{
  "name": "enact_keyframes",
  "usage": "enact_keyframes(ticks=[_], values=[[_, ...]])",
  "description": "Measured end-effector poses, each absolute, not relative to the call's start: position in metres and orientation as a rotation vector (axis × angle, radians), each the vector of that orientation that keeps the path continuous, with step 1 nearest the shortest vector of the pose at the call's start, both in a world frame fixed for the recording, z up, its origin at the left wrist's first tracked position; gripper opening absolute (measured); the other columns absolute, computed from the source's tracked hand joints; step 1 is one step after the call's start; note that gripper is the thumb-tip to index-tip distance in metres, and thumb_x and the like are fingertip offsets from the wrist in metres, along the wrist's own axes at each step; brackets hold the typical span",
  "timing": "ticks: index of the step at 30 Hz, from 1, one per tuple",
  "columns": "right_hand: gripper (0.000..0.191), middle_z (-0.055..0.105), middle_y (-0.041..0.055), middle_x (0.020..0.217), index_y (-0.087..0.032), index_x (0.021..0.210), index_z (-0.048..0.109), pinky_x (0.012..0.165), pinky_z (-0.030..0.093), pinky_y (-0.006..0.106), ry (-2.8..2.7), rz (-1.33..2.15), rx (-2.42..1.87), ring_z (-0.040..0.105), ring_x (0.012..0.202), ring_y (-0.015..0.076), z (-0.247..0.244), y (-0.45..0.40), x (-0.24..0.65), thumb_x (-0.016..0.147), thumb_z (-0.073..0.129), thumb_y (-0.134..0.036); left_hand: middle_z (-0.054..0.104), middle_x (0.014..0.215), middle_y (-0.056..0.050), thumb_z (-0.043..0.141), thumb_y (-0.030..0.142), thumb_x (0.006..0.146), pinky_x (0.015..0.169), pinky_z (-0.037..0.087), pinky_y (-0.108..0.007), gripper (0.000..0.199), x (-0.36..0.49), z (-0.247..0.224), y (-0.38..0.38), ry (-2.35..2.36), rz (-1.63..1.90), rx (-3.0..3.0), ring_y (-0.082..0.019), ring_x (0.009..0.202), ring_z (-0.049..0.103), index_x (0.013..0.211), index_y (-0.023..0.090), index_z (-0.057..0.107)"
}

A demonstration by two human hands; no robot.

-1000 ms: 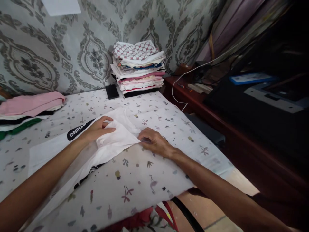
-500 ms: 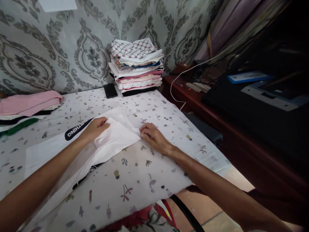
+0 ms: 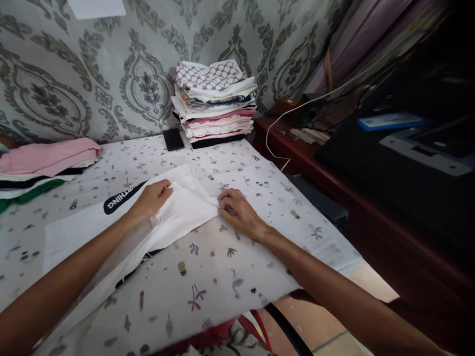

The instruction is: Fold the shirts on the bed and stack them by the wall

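Observation:
A white T-shirt (image 3: 185, 207) with a black printed label lies partly folded over on the patterned bed sheet (image 3: 237, 267). My left hand (image 3: 154, 199) pinches the shirt's cloth near its middle, just right of the printed label. At the shirt's right tip, my right hand (image 3: 237, 210) is closed on the edge of the cloth, with thumb and fingers together. Part of a black print shows beneath the shirt's lower edge. My left forearm hides some of the shirt.
A tall stack of folded clothes (image 3: 217, 106) stands by the wall, with a black phone (image 3: 173, 139) beside it. Folded pink cloth (image 3: 52, 157) tops a pile at left. A dark red desk (image 3: 297, 148) with a white cable (image 3: 267, 136) borders the right side.
The whole view has shifted slightly, so things sit a little further right. Both hands keep their hold on the shirt with hardly any movement.

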State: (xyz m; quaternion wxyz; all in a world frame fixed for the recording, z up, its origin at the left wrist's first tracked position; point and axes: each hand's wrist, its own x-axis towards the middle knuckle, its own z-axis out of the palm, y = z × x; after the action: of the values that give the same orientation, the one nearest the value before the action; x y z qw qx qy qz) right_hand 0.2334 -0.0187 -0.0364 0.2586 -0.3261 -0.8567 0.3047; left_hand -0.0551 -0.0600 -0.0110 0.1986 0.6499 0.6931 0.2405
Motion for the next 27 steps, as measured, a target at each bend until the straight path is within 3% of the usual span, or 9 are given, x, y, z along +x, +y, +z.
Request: enact_keyframes(ticks=[3, 8, 11, 15, 18, 27], values=[[0.015, 0.058, 0.0078, 0.104, -0.021, 0.073, 0.053, 0.091, 0.048, 0.044, -2.318, 0.762, -0.899, 0.054, 0.104, 0.0249, -0.039, -0.021, 0.234, 0.085, 0.056, -0.014, 0.05, 0.064, 0.002, 0.042, 0.048, 0.085, 0.064, 0.032, -0.029, 0.031, -0.057, -0.008, -0.057, 1.921, 0.661, 1.79, -0.018, 0.065, 0.047, 0.072, 0.022, 0.051], [0.009, 0.06, 0.0125, 0.113, -0.022, 0.094, 0.062, 0.094, 0.048, 0.05, -2.314, 0.537, -0.798, 0.054, 0.11, 0.0294, -0.028, -0.029, 0.22, 0.091, 0.054, -0.02, 0.055, 0.07, 0.0, 0.046, 0.061, 0.082, 0.066, 0.036, -0.029, 0.043, -0.069, 0.0, -0.056, 1.841, 0.668, 1.566, -0.02, 0.072, 0.05, 0.07, 0.021, 0.054], [0.017, 0.061, 0.0132, 0.113, -0.021, 0.095, 0.064, 0.094, 0.047, 0.049, -2.433, 0.54, -0.565, 0.054, 0.108, 0.0288, -0.014, -0.036, 0.188, 0.095, 0.046, -0.02, 0.055, 0.068, 0.001, 0.055, 0.059, 0.079, 0.06, 0.035, -0.028, 0.04, -0.073, 0.002, -0.06, 1.739, 0.645, 1.51, -0.018, 0.066, 0.049, 0.088, 0.021, 0.061], [0.021, 0.061, 0.0126, 0.106, -0.019, 0.099, 0.063, 0.091, 0.049, 0.044, -2.559, 0.634, -0.48, 0.053, 0.104, 0.0272, -0.016, -0.034, 0.14, 0.095, 0.043, -0.015, 0.057, 0.073, 0.003, 0.06, 0.046, 0.077, 0.055, 0.034, -0.026, 0.038, -0.078, 0.003, -0.069, 1.728, 0.72, 1.51, -0.015, 0.059, 0.048, 0.107, 0.022, 0.058], [0.016, 0.059, 0.0126, 0.102, -0.018, 0.098, 0.061, 0.092, 0.047, 0.045, -2.564, 0.567, -0.58, 0.051, 0.099, 0.0275, -0.033, -0.027, 0.123, 0.093, 0.046, -0.014, 0.062, 0.081, 0.0, 0.062, 0.042, 0.075, 0.057, 0.037, -0.027, 0.033, -0.086, 0.003, -0.08, 1.804, 0.713, 1.558, -0.015, 0.061, 0.052, 0.102, 0.022, 0.058], [0.019, 0.058, 0.0125, 0.107, -0.018, 0.107, 0.061, 0.092, 0.046, 0.046, -2.517, 0.537, -0.615, 0.05, 0.104, 0.0288, -0.048, -0.023, 0.124, 0.092, 0.049, -0.017, 0.053, 0.058, 0.003, 0.067, 0.035, 0.065, 0.054, 0.032, -0.027, 0.017, -0.091, 0.008, -0.096, 1.837, 0.621, 1.526, -0.016, 0.058, 0.049, 0.068, 0.021, 0.057]])
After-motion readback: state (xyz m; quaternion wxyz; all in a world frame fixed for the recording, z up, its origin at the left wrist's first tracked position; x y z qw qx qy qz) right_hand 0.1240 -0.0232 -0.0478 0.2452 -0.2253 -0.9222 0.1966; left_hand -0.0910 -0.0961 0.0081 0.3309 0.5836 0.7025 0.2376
